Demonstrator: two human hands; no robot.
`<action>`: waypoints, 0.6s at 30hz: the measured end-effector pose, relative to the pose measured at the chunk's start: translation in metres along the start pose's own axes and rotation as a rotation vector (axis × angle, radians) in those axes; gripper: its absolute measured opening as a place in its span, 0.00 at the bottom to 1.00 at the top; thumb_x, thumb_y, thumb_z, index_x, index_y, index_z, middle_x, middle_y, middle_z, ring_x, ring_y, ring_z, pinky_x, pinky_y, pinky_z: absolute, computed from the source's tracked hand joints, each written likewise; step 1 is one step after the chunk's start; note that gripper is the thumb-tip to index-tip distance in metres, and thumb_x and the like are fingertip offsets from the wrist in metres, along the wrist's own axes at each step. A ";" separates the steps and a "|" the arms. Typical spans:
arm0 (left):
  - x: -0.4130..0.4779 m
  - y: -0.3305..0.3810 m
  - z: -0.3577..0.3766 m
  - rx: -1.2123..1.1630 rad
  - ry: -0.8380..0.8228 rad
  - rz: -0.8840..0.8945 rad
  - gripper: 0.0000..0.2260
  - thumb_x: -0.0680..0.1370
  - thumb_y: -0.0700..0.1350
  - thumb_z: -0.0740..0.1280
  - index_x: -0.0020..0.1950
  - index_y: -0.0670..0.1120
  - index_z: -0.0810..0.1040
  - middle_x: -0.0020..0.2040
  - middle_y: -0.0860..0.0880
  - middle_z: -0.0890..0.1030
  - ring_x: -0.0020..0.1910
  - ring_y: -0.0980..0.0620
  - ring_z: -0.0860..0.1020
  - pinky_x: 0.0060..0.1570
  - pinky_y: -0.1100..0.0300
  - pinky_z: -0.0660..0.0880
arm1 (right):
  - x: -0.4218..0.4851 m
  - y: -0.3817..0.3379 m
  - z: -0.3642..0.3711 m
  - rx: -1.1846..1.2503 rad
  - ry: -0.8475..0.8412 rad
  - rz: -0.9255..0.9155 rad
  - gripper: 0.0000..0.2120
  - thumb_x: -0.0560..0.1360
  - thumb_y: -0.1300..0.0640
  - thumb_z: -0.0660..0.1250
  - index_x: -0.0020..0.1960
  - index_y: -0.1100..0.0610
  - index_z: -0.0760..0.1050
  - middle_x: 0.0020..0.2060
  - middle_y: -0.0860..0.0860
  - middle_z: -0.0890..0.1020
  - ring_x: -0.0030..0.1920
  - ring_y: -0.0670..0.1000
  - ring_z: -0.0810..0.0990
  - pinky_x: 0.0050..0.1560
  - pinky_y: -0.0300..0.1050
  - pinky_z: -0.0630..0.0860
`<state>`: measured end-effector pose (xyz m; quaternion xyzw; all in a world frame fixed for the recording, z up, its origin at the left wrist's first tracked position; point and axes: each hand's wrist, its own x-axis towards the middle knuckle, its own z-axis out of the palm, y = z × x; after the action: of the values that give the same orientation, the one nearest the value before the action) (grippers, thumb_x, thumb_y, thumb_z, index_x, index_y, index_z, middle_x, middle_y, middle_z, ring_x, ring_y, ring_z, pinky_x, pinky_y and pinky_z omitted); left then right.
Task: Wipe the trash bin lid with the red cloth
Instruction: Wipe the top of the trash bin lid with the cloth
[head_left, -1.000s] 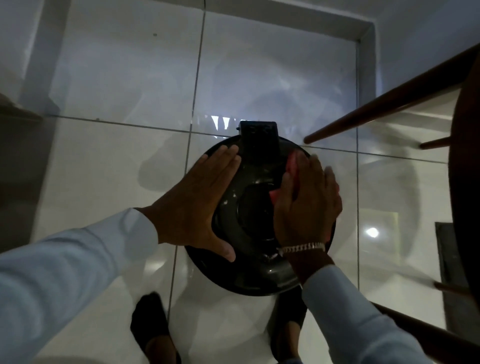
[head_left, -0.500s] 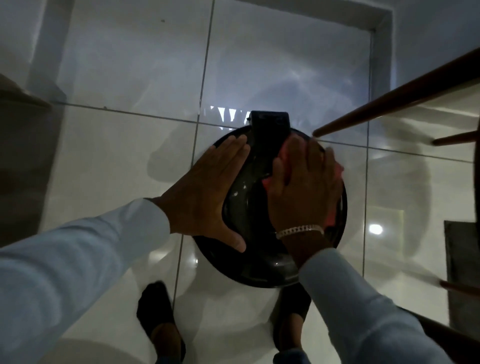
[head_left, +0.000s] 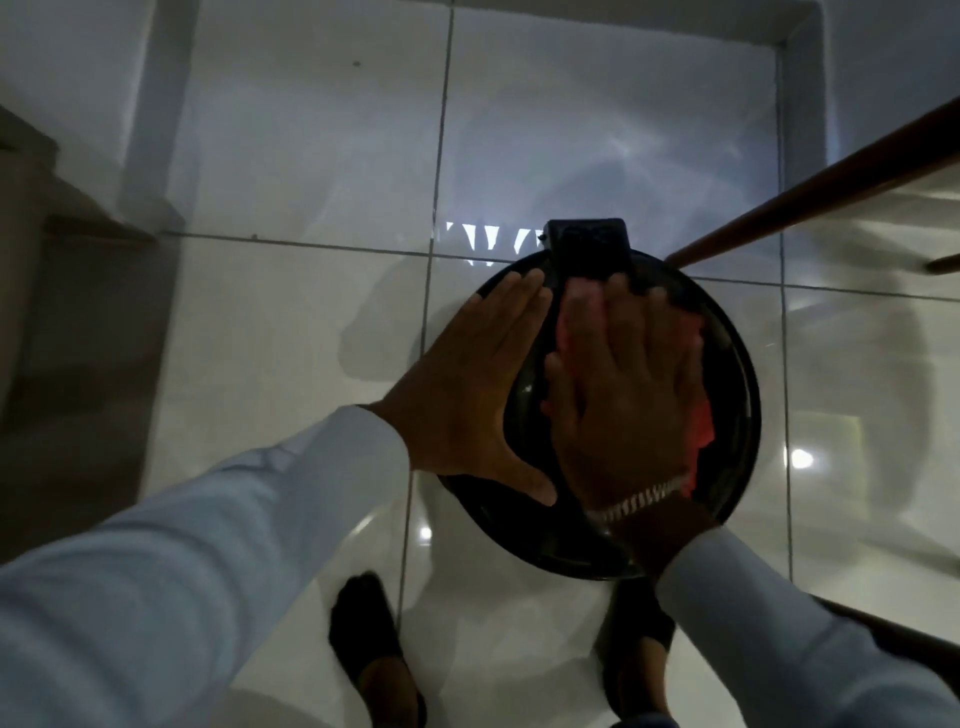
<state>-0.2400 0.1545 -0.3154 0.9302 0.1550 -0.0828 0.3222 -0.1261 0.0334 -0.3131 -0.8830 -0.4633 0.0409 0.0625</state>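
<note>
A round black trash bin lid (head_left: 737, 395) with a black hinge block (head_left: 589, 249) at its far edge stands on the tiled floor below me. My left hand (head_left: 467, 395) lies flat with fingers together on the lid's left rim. My right hand (head_left: 623, 384) presses flat on the red cloth (head_left: 701, 431), which covers the lid's middle and right part. Red cloth shows beside my fingers and at the right of my wrist. A metal bracelet sits on that wrist.
Glossy white floor tiles (head_left: 311, 338) surround the bin. A brown wooden chair leg (head_left: 810, 202) slants in from the right, touching near the lid's far right rim. My two feet in dark footwear (head_left: 374, 649) stand just below the bin. A wall corner sits at the upper right.
My right hand has slid the red cloth away from me and leftward, up to the hinge block. My left hand keeps its place on the lid's left rim.
</note>
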 end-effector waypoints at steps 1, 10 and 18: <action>0.000 -0.001 -0.001 0.008 -0.004 0.016 0.66 0.57 0.78 0.67 0.79 0.45 0.37 0.81 0.47 0.37 0.79 0.51 0.35 0.78 0.48 0.40 | -0.016 0.002 0.001 -0.027 -0.018 -0.109 0.28 0.80 0.42 0.52 0.77 0.52 0.56 0.77 0.56 0.61 0.78 0.60 0.54 0.76 0.64 0.50; 0.004 0.000 0.007 -0.020 0.055 -0.016 0.66 0.56 0.79 0.66 0.78 0.47 0.36 0.80 0.50 0.35 0.78 0.53 0.32 0.75 0.58 0.31 | 0.006 0.027 -0.007 0.053 0.001 0.183 0.29 0.79 0.39 0.50 0.76 0.51 0.56 0.76 0.57 0.62 0.76 0.62 0.57 0.73 0.68 0.57; 0.000 -0.001 0.003 -0.030 0.025 0.004 0.66 0.56 0.78 0.68 0.78 0.49 0.35 0.80 0.51 0.35 0.77 0.55 0.32 0.75 0.56 0.34 | -0.050 0.049 -0.006 0.009 -0.115 -0.234 0.29 0.79 0.39 0.50 0.76 0.49 0.55 0.77 0.54 0.61 0.77 0.58 0.55 0.72 0.69 0.57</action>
<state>-0.2404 0.1538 -0.3185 0.9266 0.1583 -0.0683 0.3342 -0.1138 -0.0353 -0.3140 -0.8189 -0.5657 0.0861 0.0439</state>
